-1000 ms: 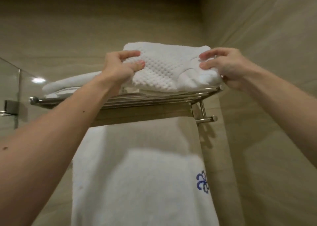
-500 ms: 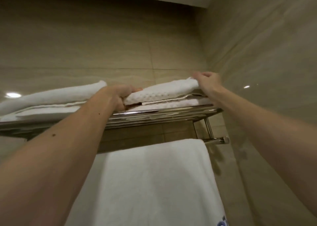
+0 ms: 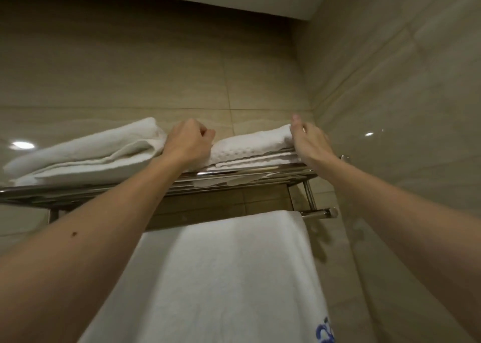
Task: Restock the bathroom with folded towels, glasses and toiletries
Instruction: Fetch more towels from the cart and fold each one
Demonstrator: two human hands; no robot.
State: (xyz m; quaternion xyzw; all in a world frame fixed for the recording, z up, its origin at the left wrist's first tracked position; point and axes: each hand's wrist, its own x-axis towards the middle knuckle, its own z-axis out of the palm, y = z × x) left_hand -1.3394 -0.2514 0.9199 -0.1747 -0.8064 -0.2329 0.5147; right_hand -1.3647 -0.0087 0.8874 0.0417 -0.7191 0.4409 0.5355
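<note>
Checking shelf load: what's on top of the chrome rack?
Two folded white towels: plain towel on the left, waffle towel on the right, left hand and right hand at its ends. Rear of the chrome rack is hidden behind them.

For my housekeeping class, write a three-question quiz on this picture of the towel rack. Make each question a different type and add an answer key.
1. True or false: the waffle towel lies on top of the chrome rack, to the right of the smooth folded towel.
2. Where is the large towel with the blue emblem?
A) hanging over the bar below the rack
B) stacked on top of the rack
C) lying on the floor
3. Fill in: the left hand is at the waffle towel's left end; the right hand touches its ____ end.

Key: 1 true; 2 A; 3 right.
</note>
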